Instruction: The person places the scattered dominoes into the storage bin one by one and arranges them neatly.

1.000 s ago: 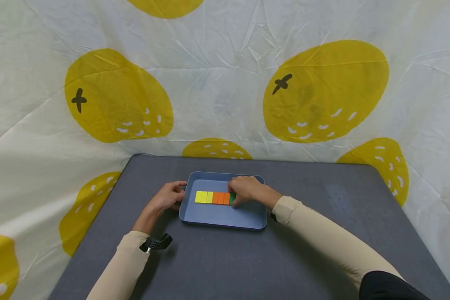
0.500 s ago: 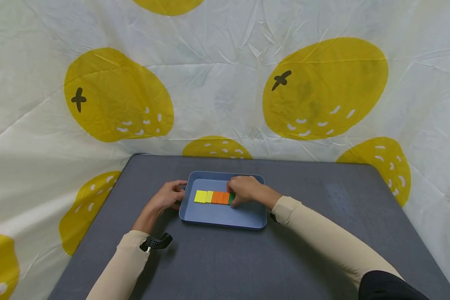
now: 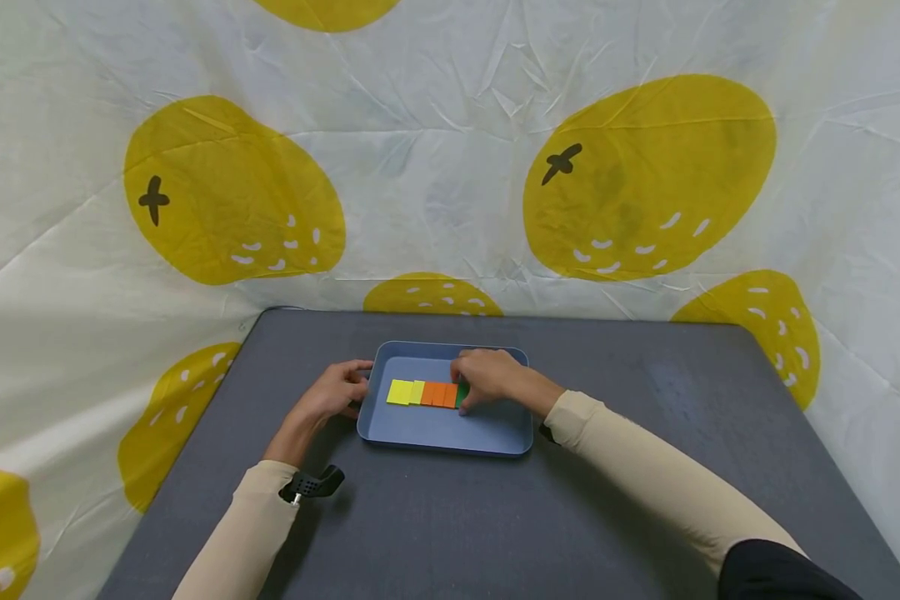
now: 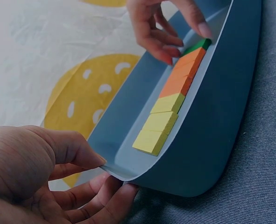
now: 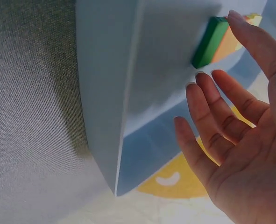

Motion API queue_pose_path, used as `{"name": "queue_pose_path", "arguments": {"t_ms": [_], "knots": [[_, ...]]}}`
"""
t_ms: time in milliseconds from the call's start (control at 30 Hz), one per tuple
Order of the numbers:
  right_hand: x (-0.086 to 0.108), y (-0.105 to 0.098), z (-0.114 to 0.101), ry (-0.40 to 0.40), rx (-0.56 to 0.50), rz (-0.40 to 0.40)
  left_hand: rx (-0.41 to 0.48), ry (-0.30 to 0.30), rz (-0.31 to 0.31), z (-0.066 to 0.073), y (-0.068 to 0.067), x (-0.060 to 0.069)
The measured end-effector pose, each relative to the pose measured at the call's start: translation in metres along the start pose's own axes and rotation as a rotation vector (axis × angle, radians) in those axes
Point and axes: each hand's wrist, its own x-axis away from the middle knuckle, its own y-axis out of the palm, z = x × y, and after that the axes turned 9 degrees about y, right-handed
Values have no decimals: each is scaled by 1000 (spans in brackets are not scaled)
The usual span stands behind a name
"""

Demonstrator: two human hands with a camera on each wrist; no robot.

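A blue tray (image 3: pixel 435 435) lies on the table and holds a straight row of flat blocks. Yellow blocks (image 4: pixel 159 122) form the left end, orange blocks (image 3: pixel 438 394) the middle, and a green block (image 5: pixel 210 43) the right end. My left hand (image 3: pixel 335 390) grips the tray's left rim, thumb on the edge and fingers against the outside wall. Over the row's right end, my right hand (image 3: pixel 487 373) pinches the green block from its near and far ends, with thumb and fingers apart. In the head view that hand covers part of the green block.
The grey table (image 3: pixel 450 533) extends around the tray on every side. Behind it hangs a white cloth (image 3: pixel 435 183) with large yellow fruit prints. A black strap (image 3: pixel 313 484) sits on the left wrist.
The row of blocks and my right hand have shifted slightly left within the tray. In the head view the seam between the two leftmost yellow blocks no longer shows. My left hand stays on the rim.
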Motion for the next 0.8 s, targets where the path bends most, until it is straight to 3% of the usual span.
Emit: {"name": "queue_pose_path", "arguments": {"t_ms": [467, 800], "knots": [[38, -20, 20, 18, -150, 69, -6, 18, 2, -3, 0, -1], [71, -23, 43, 40, -206, 128, 6, 22, 1, -3, 0, 0]]}}
